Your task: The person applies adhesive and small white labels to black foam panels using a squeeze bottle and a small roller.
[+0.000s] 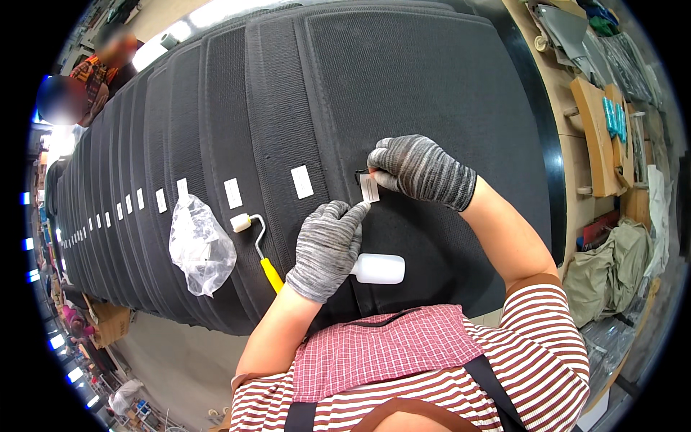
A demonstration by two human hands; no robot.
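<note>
Both of my hands wear grey-and-black knit gloves and meet at a small white printed label [369, 189] on the nearest black textured mat [425, 79]. My right hand [423, 171] is closed, its fingertips pinching the label's upper end. A small dark piece shows beside that end; I cannot make out what it is. My left hand [325, 250] is closed too, with its thumb and forefinger at the label's lower edge. Just right of my left wrist lies a white translucent plastic bottle [381, 269]. To its left is a small paint-type roller [260, 245] with a yellow handle.
Overlapping black mats run off to the left, many bearing a white label [302, 182]. A clear plastic bag [201, 245] lies on them. Two people [90, 79] are at the far left. At right stand cardboard [596, 137] and a greenish cloth heap [612, 266].
</note>
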